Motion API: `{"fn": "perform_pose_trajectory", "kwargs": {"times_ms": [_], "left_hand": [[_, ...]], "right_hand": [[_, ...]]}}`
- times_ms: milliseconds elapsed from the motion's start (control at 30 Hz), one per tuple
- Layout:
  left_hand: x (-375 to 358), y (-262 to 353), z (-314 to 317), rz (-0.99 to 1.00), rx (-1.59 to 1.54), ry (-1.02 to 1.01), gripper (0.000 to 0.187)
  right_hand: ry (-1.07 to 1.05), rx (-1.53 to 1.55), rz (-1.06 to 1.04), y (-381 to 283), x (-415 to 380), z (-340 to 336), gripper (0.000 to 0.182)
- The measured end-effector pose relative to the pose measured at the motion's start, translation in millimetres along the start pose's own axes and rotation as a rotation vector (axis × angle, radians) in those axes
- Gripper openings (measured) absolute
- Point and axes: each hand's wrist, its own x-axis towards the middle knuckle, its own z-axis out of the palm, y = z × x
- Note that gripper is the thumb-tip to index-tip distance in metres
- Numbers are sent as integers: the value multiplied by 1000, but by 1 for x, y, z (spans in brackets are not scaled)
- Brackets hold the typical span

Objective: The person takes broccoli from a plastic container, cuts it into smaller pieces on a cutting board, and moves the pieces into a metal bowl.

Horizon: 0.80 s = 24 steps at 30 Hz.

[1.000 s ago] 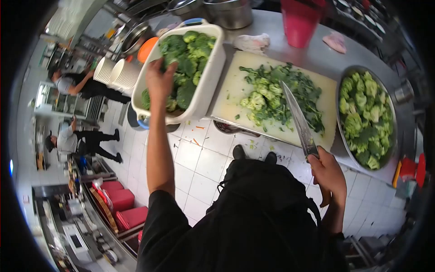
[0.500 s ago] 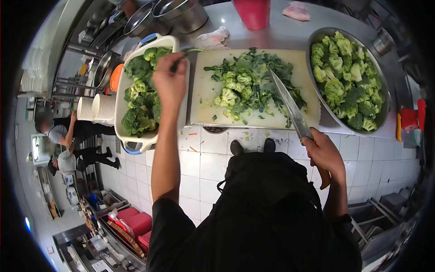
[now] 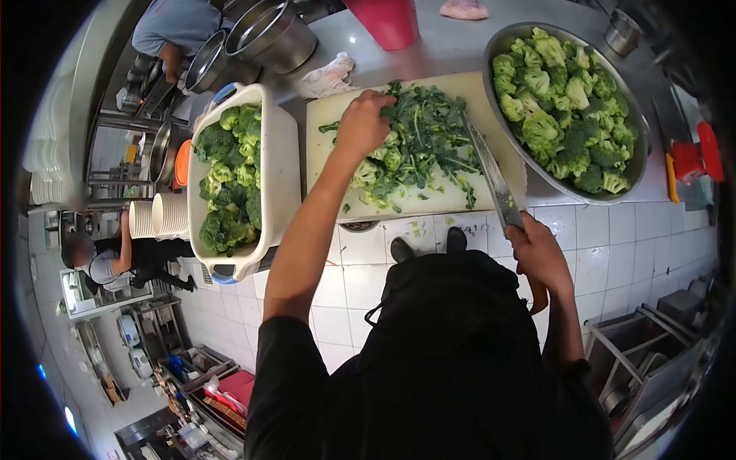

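Observation:
My right hand (image 3: 541,251) is wrapped round the handle of a large kitchen knife (image 3: 492,175), its blade slanting up over the right part of the cutting board (image 3: 502,96). On the board lies a heap of cut broccoli leaves (image 3: 429,123), with pale broccoli florets (image 3: 376,170) at its lower left. My left hand (image 3: 363,124) is at the heap's upper left, its curled fingers closed on some leaves; the fingertips are partly hidden. To the left stands a white tub (image 3: 285,161) of broccoli heads (image 3: 230,180). A steel bowl (image 3: 494,115) filled with broccoli florets (image 3: 571,115) stands on the right.
Behind the board are a crumpled cloth (image 3: 328,75), a pink container (image 3: 386,21) and steel pots (image 3: 272,38). Stacked white containers (image 3: 169,215) stand beyond the tub. One person (image 3: 176,29) is at the upper left, another (image 3: 115,257) farther left. Scraps lie on the tiled floor.
My left hand has moved right from above the white tub to the leaf heap on the board. The knife stays in my right hand, over the board's right side. The view has shifted.

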Motion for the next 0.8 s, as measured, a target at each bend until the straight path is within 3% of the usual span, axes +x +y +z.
{"fn": "perform_pose_trajectory", "kwargs": {"times_ms": [67, 167, 267, 367, 433, 567, 667, 767, 800], "left_hand": [[11, -18, 7, -67, 74, -129, 47], [18, -14, 13, -136, 119, -116, 48], [20, -26, 25, -71, 140, -10, 46], [16, -21, 14, -130, 59, 53, 46], [9, -13, -7, -182, -212, 160, 43], [-32, -44, -45, -120, -476, 370, 39], [-89, -66, -54, -237, -439, 413, 37], [-135, -74, -43, -263, -644, 394, 37], [-147, -78, -37, -246, -575, 387, 34]], "right_hand": [[-2, 0, 27, -3, -2, 1, 19], [0, -66, -36, -2, -3, 2, 22], [-3, -51, -88, 1, -1, 5, 23], [-22, -103, -101, -4, 1, 5, 23], [-47, -115, -76, -12, -1, 4, 24], [-81, -195, -170, -21, -2, 5, 26], [-143, -245, -260, -32, 0, 13, 27], [-236, -358, -330, -46, 7, 27, 25], [-257, -386, -351, -51, 10, 33, 24]]}}
